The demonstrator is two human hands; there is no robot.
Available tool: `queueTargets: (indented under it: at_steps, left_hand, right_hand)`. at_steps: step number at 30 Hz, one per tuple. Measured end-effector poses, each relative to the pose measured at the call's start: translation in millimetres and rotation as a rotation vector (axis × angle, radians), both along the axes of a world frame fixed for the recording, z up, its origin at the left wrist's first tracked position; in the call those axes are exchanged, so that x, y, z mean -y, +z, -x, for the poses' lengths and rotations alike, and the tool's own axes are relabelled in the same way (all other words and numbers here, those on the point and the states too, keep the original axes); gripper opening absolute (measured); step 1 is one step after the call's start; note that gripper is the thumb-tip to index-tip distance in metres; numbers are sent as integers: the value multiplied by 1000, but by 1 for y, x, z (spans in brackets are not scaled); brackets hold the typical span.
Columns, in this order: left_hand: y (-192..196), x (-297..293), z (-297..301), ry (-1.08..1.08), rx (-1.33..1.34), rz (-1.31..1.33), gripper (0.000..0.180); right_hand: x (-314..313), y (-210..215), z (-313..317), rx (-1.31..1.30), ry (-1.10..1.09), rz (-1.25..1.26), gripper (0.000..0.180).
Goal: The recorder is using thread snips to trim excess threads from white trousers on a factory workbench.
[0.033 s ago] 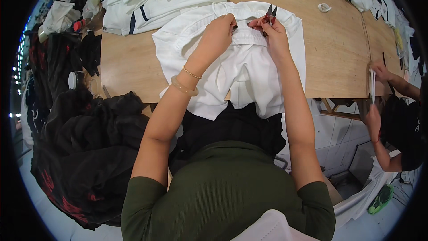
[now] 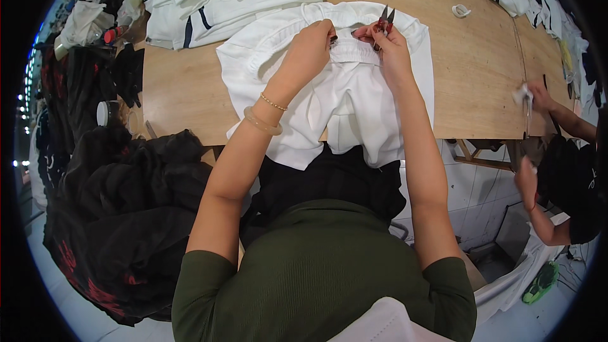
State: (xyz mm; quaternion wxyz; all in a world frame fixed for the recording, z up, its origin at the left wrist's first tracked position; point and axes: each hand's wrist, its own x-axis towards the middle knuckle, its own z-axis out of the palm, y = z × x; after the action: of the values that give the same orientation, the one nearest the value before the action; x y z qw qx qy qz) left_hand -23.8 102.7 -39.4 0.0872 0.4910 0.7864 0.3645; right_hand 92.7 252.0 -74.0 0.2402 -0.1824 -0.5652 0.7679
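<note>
Across the pale wooden table (image 2: 183,88), there lay a white cloth garment with gathered waistband (image 2: 373,88), draped over the near edge; the left hand (image 2: 311,44) pinched its waistband, the right hand (image 2: 392,47) clasped red-handled metal snips (image 2: 384,26): work seemingly underway, unfinished!

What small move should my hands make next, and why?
Perhaps ease your left hand and right hand slightly apart to flatten the white waistband, since it looks gathered between them and the red-handled snips point away from you.
</note>
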Motion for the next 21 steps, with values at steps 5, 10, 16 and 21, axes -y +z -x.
queueTargets:
  at_steps: [5, 10, 16, 21]
  left_hand:
    - [-9, 0, 3, 55, 67, 47, 7]
    - [-12, -3, 8, 49, 73, 79, 10]
    - [-16, -6, 12, 50, 61, 115, 11]
    - [-12, -6, 11, 44, 61, 134, 11]
  right_hand:
    - [6, 37, -8, 314, -124, -458, 22]
    - [5, 63, -13, 362, -134, -985, 18]
    - [-1, 59, -8, 435, 3, -1338, 16]
    - [4, 55, 0, 434, 44, -1436, 16]
